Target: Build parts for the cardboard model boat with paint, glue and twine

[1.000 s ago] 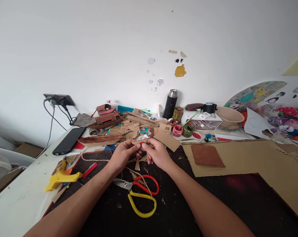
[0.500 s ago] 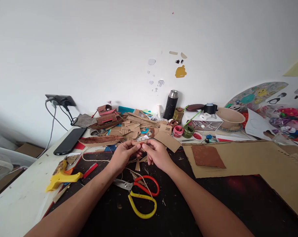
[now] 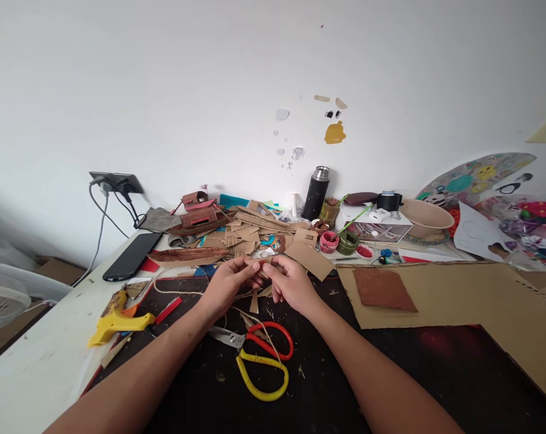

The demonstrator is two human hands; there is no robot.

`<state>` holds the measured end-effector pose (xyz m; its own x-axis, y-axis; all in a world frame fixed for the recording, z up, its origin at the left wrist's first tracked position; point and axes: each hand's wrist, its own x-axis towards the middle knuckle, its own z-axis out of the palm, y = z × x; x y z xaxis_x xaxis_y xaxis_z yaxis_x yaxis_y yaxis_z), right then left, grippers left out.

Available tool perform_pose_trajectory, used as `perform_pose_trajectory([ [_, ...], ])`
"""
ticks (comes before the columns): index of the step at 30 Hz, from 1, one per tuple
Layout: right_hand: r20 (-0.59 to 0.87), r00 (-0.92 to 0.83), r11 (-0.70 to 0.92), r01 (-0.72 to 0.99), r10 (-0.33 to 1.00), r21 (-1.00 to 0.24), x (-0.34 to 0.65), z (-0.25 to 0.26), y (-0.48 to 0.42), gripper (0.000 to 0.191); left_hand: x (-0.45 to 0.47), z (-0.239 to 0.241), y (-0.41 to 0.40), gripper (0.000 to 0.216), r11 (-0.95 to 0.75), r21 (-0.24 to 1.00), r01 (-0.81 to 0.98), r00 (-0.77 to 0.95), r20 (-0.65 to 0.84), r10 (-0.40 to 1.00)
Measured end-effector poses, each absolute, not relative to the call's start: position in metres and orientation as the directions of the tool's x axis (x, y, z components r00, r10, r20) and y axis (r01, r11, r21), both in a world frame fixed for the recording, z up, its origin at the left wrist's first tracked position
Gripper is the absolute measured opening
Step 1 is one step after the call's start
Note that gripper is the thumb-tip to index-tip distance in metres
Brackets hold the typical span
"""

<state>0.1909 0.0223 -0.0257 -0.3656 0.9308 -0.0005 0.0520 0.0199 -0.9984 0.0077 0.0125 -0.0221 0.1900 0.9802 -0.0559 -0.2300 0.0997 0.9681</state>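
Note:
My left hand (image 3: 230, 283) and my right hand (image 3: 291, 283) meet over the black mat (image 3: 327, 374), fingertips pinched together on a small cardboard piece (image 3: 259, 268) with twine (image 3: 178, 293) trailing off to the left. A narrow cardboard strip (image 3: 254, 300) lies just below the hands. Red-and-yellow scissors (image 3: 261, 352) rest on the mat right under my wrists. What exactly sits between the fingers is mostly hidden.
A yellow glue gun (image 3: 119, 322) and a black phone (image 3: 132, 256) lie at the left. A heap of cardboard scraps (image 3: 246, 232), a black flask (image 3: 316, 193), paint pots (image 3: 338, 241) and a bowl (image 3: 426, 218) stand behind. A large cardboard sheet (image 3: 481, 301) with a brown square (image 3: 384, 289) lies on the right.
The view has drifted slightly, shifting everything a little right and down. Both hands stay pinched together on the small piece in the same spot.

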Motion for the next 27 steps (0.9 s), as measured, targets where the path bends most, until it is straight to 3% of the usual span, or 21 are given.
perform_pose_trajectory([
  [10,0.010,-0.374,0.040,0.071,0.927,-0.997,0.1907,-0.0285,0.0219,0.034,0.0088,-0.0190,0.0124,0.047,0.094,0.978,-0.187,0.148,-0.066,0.987],
  [27,-0.002,-0.349,0.021,0.063,0.937,-0.998,0.1890,-0.0321,0.0235,0.037,0.0053,-0.0234,0.0151,0.045,0.079,0.977,-0.198,0.100,-0.060,0.993],
])
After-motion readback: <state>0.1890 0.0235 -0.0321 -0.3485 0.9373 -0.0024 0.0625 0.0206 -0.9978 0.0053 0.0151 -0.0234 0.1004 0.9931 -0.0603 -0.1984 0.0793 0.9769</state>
